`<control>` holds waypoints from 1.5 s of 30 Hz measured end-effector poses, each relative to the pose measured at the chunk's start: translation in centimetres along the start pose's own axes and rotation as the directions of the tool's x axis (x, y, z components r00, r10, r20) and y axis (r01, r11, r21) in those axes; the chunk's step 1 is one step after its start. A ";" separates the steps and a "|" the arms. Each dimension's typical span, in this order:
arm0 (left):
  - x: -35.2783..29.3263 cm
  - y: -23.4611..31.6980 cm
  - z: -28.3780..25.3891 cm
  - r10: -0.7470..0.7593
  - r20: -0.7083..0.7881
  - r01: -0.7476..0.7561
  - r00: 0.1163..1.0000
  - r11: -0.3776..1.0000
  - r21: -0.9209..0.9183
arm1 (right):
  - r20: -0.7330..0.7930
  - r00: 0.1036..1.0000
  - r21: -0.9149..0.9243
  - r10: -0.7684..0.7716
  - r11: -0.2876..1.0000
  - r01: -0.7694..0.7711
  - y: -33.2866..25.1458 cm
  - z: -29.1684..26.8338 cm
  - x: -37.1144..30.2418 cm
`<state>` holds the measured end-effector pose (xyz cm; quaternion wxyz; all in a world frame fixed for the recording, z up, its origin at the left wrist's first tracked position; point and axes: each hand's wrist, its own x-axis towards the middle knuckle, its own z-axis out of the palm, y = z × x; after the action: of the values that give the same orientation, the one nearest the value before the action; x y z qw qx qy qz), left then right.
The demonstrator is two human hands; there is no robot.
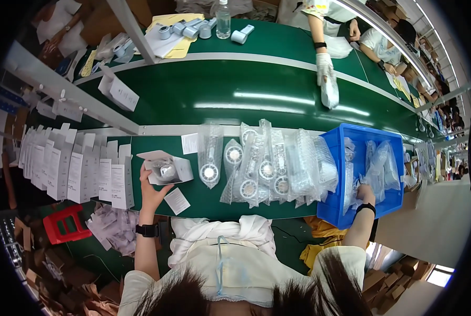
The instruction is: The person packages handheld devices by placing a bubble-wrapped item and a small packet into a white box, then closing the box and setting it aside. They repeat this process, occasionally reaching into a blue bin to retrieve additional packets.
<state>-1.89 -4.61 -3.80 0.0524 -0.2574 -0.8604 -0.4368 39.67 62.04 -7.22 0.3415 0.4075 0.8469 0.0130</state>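
While the left hand (153, 194) holds a box (184, 170), a bin (331, 213) surrounds the right (366, 194).

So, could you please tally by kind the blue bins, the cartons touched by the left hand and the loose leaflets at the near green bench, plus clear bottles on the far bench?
Blue plastic bin: 1
Open white carton at left hand: 1
Loose white leaflets: 2
Clear bottle: 1
Total: 5

Ok so my left forearm (147, 256) ran nearly straight up, left hand (152, 196) in a wide C, thumb well apart from the fingers (144, 171). Right forearm (357, 231) angled forward, right hand (365, 194) dipped down, its fingertips mostly hidden tbh.
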 end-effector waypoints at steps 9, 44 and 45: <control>1.3 1.9 -1.9 0.048 0.073 -0.037 0.996 0.987 -0.153 | -0.369 0.929 0.322 -0.035 0.933 0.163 1.9 -4.3 -5.1; 7.0 2.4 -4.6 -0.134 0.252 0.199 0.959 0.947 -0.254 | -0.683 -0.050 -0.291 -0.729 0.209 0.934 -55.6 -17.2 -25.8; 6.7 2.1 -4.8 -0.120 0.244 0.197 0.962 0.925 -0.325 | -0.674 0.026 -0.262 -0.738 0.272 0.926 -55.5 -17.2 -26.0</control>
<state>-7.31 -4.66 2.78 -0.1249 -0.2384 -0.7884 -0.5531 3.03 11.17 4.05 -0.1185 -0.1741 0.9664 -0.1471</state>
